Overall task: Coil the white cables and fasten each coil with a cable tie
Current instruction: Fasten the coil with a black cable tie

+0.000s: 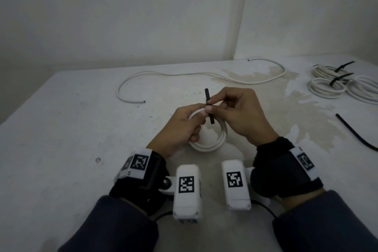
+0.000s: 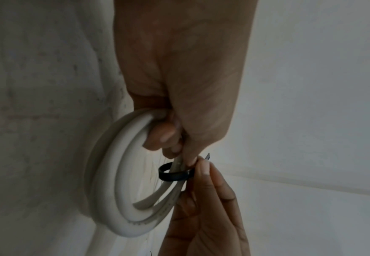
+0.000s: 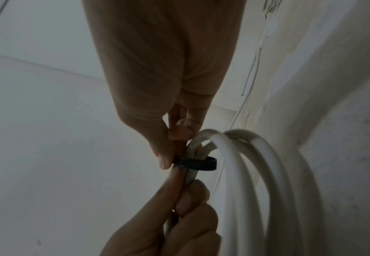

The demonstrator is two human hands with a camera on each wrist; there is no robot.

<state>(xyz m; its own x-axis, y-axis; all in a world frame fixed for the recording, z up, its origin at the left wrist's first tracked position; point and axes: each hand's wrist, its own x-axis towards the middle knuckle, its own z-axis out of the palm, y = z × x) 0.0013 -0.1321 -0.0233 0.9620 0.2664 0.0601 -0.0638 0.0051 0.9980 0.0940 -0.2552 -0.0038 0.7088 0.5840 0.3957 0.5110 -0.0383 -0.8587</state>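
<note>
A small white cable coil [image 1: 212,145] stands tilted on the table near the middle. My left hand [image 1: 184,127] grips its upper left side, fingers curled round the strands. A black cable tie [image 1: 209,108] is looped round the strands at the top of the coil. My right hand [image 1: 231,108] pinches the tie at the loop, its two ends sticking up and down. In the left wrist view the tie [image 2: 175,175] forms a loose ring round the coil [image 2: 113,181]. The right wrist view shows the same ring of the tie [image 3: 194,163] on the coil [image 3: 256,173].
A loose uncoiled white cable [image 1: 184,75] snakes across the far side of the table. Three tied coils [image 1: 335,82] lie at the far right. A spare black cable tie [image 1: 356,135] lies on the right, near the table edge. Walls close the back and right.
</note>
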